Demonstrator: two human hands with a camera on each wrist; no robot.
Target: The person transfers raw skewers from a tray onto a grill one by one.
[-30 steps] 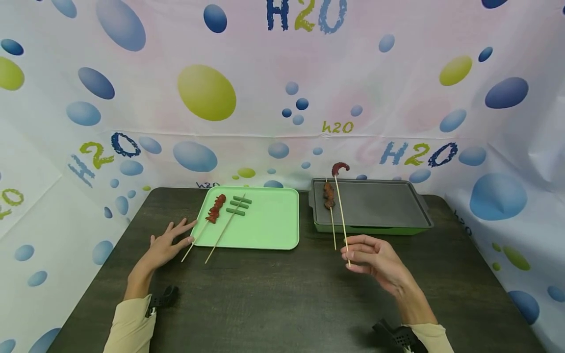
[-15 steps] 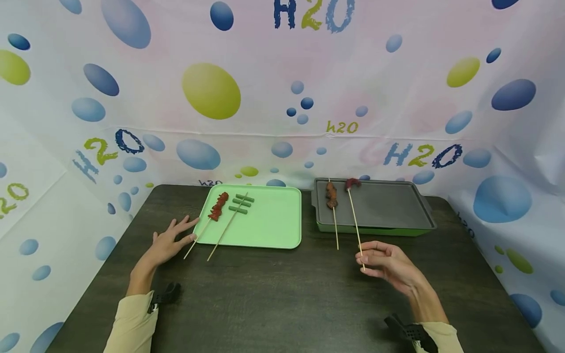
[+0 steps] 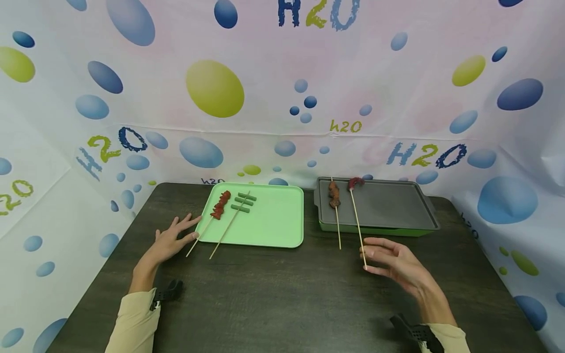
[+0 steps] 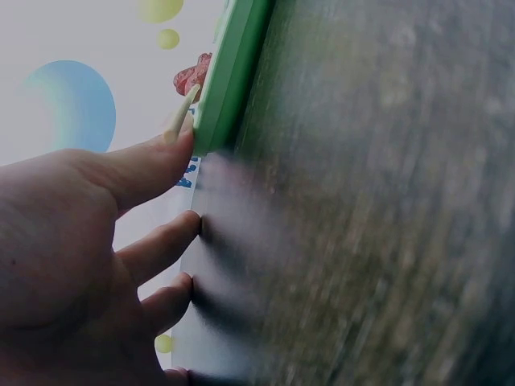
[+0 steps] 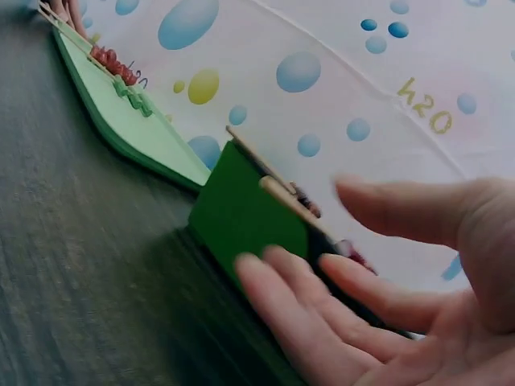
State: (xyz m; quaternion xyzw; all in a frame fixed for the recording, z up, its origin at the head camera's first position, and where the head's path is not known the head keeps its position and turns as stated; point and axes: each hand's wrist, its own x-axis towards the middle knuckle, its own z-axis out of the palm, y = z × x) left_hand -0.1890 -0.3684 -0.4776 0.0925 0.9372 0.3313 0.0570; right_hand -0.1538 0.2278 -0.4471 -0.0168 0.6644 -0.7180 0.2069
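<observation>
My right hand [image 3: 399,262] has its thumb and fingers spread apart at the stick end of a skewer with a dark red curled piece [image 3: 355,183], which lies across the grey plate of a green-based grill [image 3: 388,206]. In the right wrist view a gap shows between thumb [image 5: 402,213] and fingers, with the stick [image 5: 290,201] beyond it. To its left lies a skewer of brown chunks [image 3: 334,194]. My left hand [image 3: 169,242] rests with spread fingers at the left edge of the light green tray [image 3: 273,220], its thumb close to the stick of a red-chunk skewer [image 3: 220,205].
A second skewer on the tray carries green pieces [image 3: 243,201]; both sticks there jut over the front rim. The dark wooden table [image 3: 265,294] ends at a patterned curtain [image 3: 265,88] behind tray and grill.
The right hand has lowered the curled-piece skewer onto the grill, a little to the right, and its fingers have come off the stick. The left hand stays at the tray's edge.
</observation>
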